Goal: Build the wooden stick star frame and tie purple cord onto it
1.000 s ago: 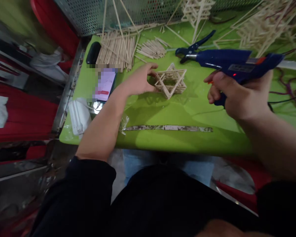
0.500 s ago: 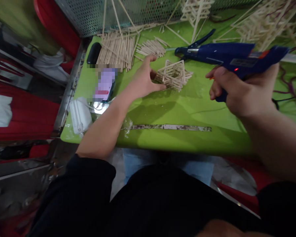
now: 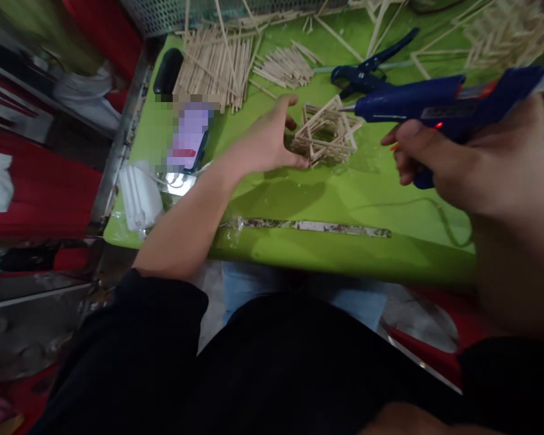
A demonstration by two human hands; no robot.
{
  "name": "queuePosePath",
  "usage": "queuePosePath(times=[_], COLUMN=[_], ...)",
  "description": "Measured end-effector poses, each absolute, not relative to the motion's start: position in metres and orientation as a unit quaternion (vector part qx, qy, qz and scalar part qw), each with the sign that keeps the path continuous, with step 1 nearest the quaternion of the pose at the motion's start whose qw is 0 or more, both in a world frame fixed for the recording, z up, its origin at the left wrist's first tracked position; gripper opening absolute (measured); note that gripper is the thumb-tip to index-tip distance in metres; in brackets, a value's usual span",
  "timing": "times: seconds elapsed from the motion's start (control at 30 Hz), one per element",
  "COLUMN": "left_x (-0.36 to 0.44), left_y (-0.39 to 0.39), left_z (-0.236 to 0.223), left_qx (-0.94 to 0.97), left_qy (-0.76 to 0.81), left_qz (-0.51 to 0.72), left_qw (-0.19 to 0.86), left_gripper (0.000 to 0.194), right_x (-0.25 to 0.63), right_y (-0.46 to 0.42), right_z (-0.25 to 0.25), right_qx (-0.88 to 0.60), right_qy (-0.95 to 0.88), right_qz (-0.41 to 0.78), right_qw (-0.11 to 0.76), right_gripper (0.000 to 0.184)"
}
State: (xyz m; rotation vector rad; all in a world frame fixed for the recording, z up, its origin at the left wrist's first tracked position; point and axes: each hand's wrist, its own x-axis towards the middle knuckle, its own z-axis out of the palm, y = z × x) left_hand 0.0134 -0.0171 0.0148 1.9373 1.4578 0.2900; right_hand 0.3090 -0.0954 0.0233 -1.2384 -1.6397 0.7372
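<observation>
My left hand (image 3: 272, 136) is at the left side of a star-shaped lattice of thin wooden sticks (image 3: 329, 142), its thumb and curled fingers holding a corner while the index finger stands free. In my right hand (image 3: 466, 151) is a blue hot glue gun (image 3: 417, 103), with a small red light lit on its side. The gun's nozzle points left and meets the upper edge of the lattice, or hovers just over it. A glue stick sticks out of its back end. Blue-handled cutters (image 3: 360, 75) lie just behind the lattice.
On the green table (image 3: 272, 248) lie long sticks (image 3: 217, 66), a shorter stick pile (image 3: 285, 65), a phone (image 3: 190, 136), a black case (image 3: 168, 71) and a white power bank (image 3: 140, 196). A flat strip (image 3: 317, 227) lies near the front edge. Larger stick structures (image 3: 510, 33) stand back right.
The glue gun has come left and slightly down, bringing its nozzle to the lattice's top edge. My left hand stays at the lattice. The whole view has shifted slightly.
</observation>
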Motion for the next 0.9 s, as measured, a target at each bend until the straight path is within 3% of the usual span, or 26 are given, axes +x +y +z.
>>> queuePosePath(times=[0.43, 0.57, 0.9], left_x=[0.01, 0.01, 0.011], left_y=[-0.006, -0.007, -0.005], left_z=[-0.007, -0.005, -0.007], left_qx=[0.727, 0.729, 0.718], left_qy=[0.547, 0.554, 0.569], left_qz=[0.158, 0.142, 0.133], left_qw=[0.384, 0.376, 0.378], left_gripper=[0.11, 0.104, 0.111], right_x=[0.319, 0.319, 0.324], right_y=[-0.09, -0.09, -0.085], right_z=[0.027, 0.02, 0.009], right_qx=[-0.532, -0.524, -0.54], right_qy=[-0.714, -0.714, -0.705], right_qz=[0.311, 0.308, 0.304], right_qw=[0.333, 0.347, 0.344], right_gripper=[0.029, 0.029, 0.04])
